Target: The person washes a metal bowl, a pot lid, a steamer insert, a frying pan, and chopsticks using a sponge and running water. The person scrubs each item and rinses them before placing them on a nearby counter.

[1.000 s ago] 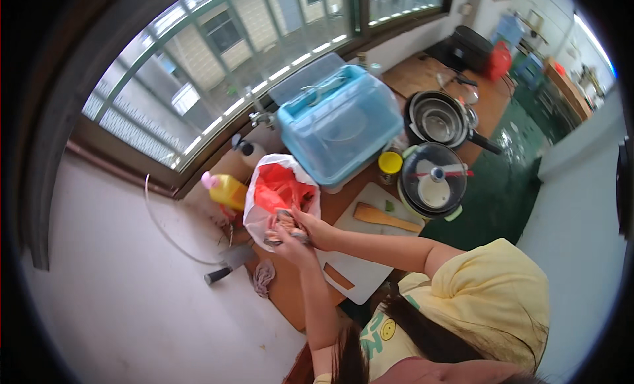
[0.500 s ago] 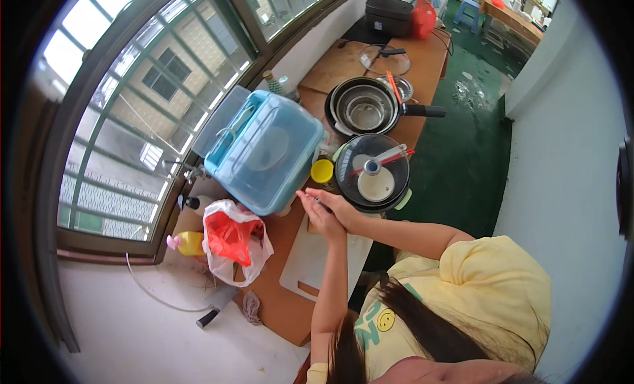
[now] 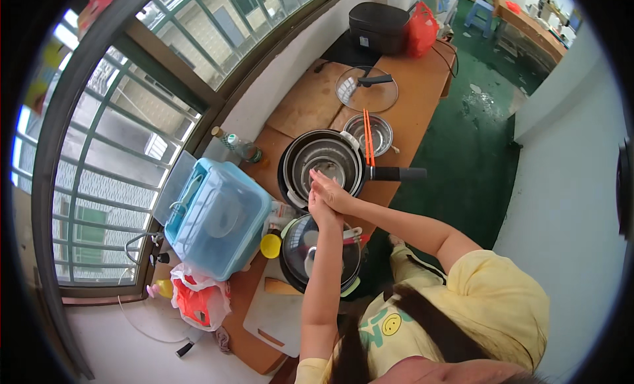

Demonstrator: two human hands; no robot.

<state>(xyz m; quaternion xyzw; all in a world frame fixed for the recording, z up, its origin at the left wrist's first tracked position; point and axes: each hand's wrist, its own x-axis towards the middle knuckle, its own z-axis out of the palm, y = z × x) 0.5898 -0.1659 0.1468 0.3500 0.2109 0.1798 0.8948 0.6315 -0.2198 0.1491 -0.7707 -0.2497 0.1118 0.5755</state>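
Observation:
My left hand (image 3: 322, 211) and my right hand (image 3: 338, 198) are pressed together palm to palm, fingers closed and pointing away from me. What lies between the palms, if anything, is hidden. They hover over the near edge of a black frying pan (image 3: 396, 174), which has a pot and a metal bowl (image 3: 327, 154) nested in it. Under my left forearm stands a dark pot with green handles and a glass lid (image 3: 305, 252), partly covered by the arm. Orange chopsticks (image 3: 368, 134) lean on a steel bowl (image 3: 385, 134) just beyond the pan.
A blue lidded dish box (image 3: 221, 215) stands left by the window, near a yellow-capped jar (image 3: 270, 246). Plastic bags (image 3: 197, 303) and a white cutting board (image 3: 254, 314) lie nearer. Farther off are a glass lid (image 3: 350, 93), a black case (image 3: 378, 29) and a red bag (image 3: 421, 31).
My joined hands have moved away from me along the counter, from beside the lidded pot to over the frying pan. The view has shifted, and the pans now appear lower and farther left.

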